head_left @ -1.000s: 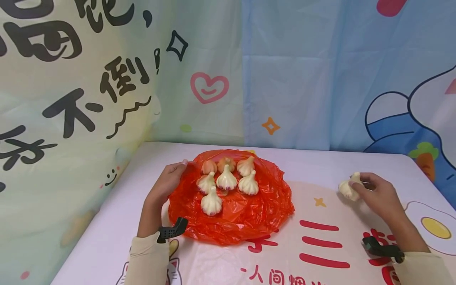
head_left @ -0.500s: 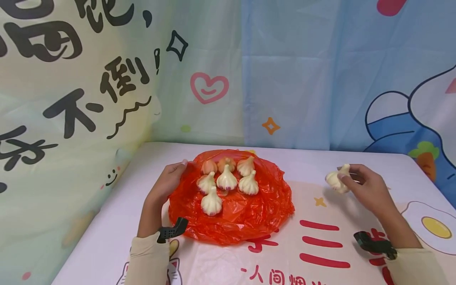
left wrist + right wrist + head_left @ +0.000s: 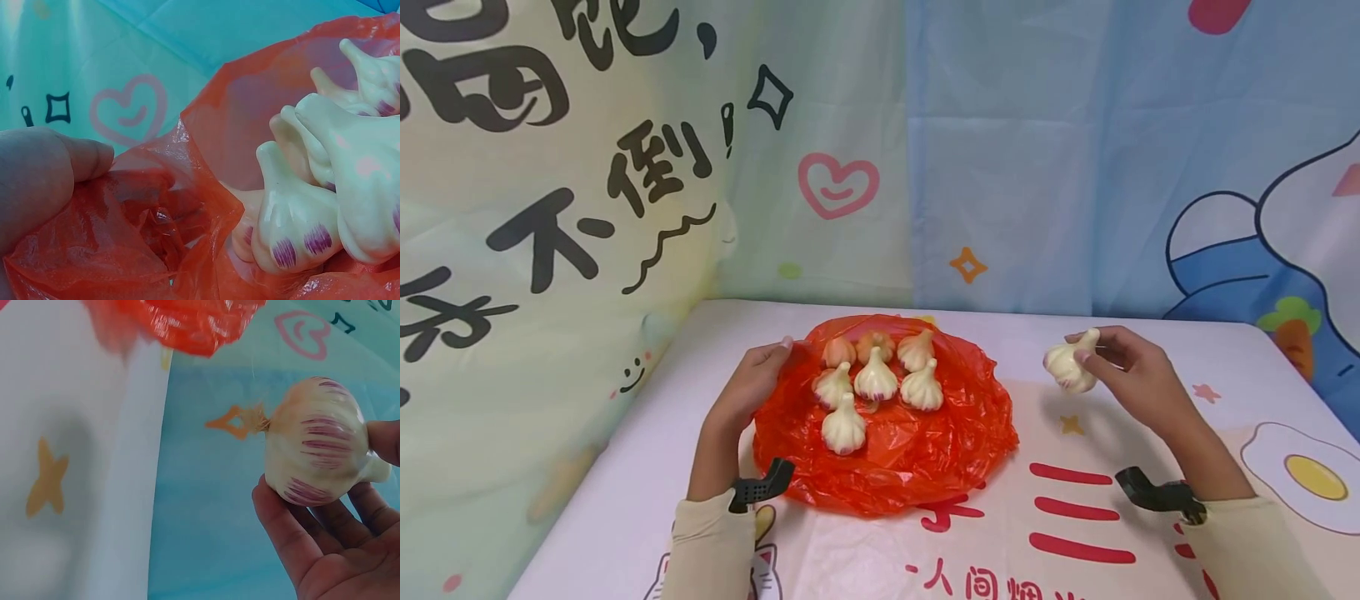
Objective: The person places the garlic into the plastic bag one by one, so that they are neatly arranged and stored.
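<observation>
A red plastic bag (image 3: 925, 450) lies spread open on the table, with several white garlic bulbs (image 3: 876, 377) grouped in its left and back part. My left hand (image 3: 751, 382) grips the bag's left edge; in the left wrist view the thumb lies over the thin red film (image 3: 94, 237) and the fingers are behind it. To the right of the bag, my right hand (image 3: 1138, 375) holds one garlic bulb (image 3: 1072, 363) above the table, pinched between thumb and fingers. In the right wrist view this bulb (image 3: 319, 444) shows purple streaks and a tuft of roots.
The white table (image 3: 1210, 342) has a printed cloth with red characters and a fried egg picture (image 3: 1315, 477). Behind it hangs a patterned blue-green curtain (image 3: 1007, 150), and another printed sheet (image 3: 572, 333) runs along the left side.
My right hand has moved left and a little upward with the garlic bulb, closer to the bag. The left hand and the bag have stayed in place.
</observation>
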A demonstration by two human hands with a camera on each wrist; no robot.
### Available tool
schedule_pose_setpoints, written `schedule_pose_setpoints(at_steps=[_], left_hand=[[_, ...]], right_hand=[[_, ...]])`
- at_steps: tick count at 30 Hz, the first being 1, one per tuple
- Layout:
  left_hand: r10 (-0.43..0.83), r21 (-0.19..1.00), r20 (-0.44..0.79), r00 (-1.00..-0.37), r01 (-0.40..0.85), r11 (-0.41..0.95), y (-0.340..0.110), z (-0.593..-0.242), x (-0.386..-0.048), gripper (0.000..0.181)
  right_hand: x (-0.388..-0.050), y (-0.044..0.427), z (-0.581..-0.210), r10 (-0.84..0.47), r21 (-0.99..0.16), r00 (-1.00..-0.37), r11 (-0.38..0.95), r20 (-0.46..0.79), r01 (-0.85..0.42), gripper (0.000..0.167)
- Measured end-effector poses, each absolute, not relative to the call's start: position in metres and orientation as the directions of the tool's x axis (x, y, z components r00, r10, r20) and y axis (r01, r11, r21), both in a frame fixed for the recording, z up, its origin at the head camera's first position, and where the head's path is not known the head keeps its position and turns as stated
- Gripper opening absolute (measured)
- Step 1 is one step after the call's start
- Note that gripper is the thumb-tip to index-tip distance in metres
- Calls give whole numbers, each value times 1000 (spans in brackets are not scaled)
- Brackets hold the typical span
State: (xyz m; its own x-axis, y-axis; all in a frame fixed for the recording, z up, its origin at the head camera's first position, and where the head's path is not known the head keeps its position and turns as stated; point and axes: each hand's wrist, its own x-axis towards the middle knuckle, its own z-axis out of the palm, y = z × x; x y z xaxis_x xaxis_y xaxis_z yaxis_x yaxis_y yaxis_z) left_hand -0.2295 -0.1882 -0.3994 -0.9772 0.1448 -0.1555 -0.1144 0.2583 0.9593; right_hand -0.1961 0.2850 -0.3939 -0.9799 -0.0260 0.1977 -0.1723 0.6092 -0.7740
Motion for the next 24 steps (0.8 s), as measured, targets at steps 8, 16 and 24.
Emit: schedule_pose_setpoints(at_steps=[8, 16, 24], left_hand=[[145, 961, -152, -978, -112, 251, -190, -401, -230, 54], [140, 958, -154, -978, -113, 264, -191, -403, -230, 55], [153, 959, -129, -980, -84, 271, -189, -399, -230, 52]], right_hand=[[-198, 263, -390, -56, -794, -978, 576, 201, -196, 41], [-205, 240, -391, -109, -815, -965, 518, 239, -260, 34], [-213, 217, -393, -171, -863, -956, 414, 238, -289, 30]])
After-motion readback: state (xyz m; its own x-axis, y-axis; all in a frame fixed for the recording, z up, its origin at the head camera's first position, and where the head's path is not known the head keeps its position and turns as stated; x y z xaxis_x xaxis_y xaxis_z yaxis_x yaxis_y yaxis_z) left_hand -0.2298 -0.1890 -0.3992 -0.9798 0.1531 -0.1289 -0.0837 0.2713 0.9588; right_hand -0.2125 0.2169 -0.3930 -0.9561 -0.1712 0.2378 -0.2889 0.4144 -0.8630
